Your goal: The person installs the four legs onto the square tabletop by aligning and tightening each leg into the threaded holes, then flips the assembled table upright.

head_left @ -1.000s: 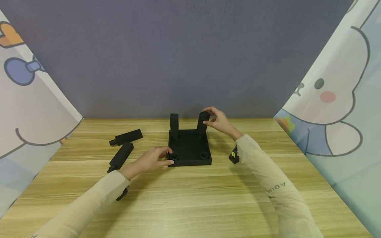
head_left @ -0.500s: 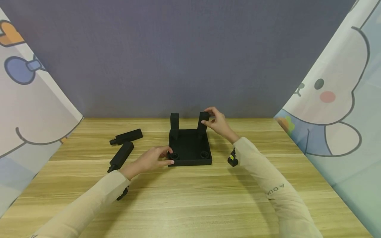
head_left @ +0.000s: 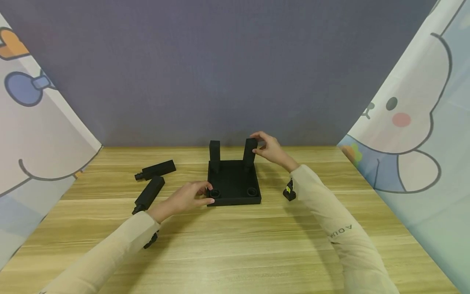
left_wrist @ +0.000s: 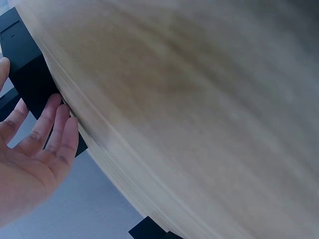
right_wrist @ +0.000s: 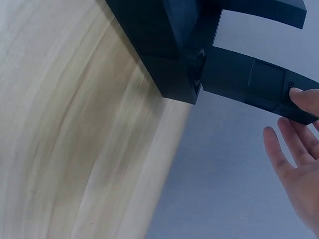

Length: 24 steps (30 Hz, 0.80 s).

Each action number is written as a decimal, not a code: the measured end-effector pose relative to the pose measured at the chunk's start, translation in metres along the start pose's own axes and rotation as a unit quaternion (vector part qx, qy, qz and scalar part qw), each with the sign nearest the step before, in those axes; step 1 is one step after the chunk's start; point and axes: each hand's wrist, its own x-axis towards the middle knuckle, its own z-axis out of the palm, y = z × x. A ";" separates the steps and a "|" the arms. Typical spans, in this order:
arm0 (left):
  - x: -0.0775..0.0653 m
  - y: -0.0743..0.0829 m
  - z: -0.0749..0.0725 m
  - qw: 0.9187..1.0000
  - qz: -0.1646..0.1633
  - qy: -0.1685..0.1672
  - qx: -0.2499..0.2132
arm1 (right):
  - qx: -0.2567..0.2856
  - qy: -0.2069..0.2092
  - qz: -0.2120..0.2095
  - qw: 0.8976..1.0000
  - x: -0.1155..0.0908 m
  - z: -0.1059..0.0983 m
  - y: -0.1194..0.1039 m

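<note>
A black square base [head_left: 235,179] lies on the wooden table, with raised edges and round sockets [head_left: 252,191] at its two near corners. My left hand [head_left: 185,198] holds its near left corner, thumb at the front edge and fingers over the side; the left wrist view shows the fingers along the base [left_wrist: 32,82]. At the far right corner, a black square leg [head_left: 249,153] stands leaning slightly outward. My right hand [head_left: 272,151] pinches its top end between thumb and fingers. In the right wrist view, the leg [right_wrist: 244,82] meets the base at a round socket.
Another black leg [head_left: 214,150] stands at the base's far left corner. Two loose legs, a farther one [head_left: 159,169] and a nearer one [head_left: 150,192], lie to the left, their narrow threaded ends showing. A grey panel [head_left: 227,73] rises behind the table [head_left: 235,253].
My right hand's thumb and wrist shift slightly left, then back right, at the top of the leg. The left hand and the base stay in place.
</note>
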 end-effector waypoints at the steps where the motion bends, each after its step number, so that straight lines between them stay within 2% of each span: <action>1: 0.000 0.000 0.000 1.000 0.001 0.001 0.000 | 0.000 -0.002 -0.001 1.000 0.000 0.000 0.000; 7: -0.001 0.000 0.000 1.000 0.003 0.000 -0.002 | 0.008 0.006 0.003 1.000 -0.002 0.001 -0.001; 12: -0.001 0.000 0.000 1.000 0.003 0.001 -0.003 | 0.007 0.034 0.011 0.999 -0.005 0.007 0.000; 18: -0.001 -0.001 0.001 1.000 0.005 0.001 0.001 | -0.010 0.066 0.003 0.998 -0.008 0.012 0.002; 24: -0.001 -0.002 0.001 1.000 0.008 0.006 0.001 | -0.016 0.066 -0.009 0.998 -0.007 0.011 0.002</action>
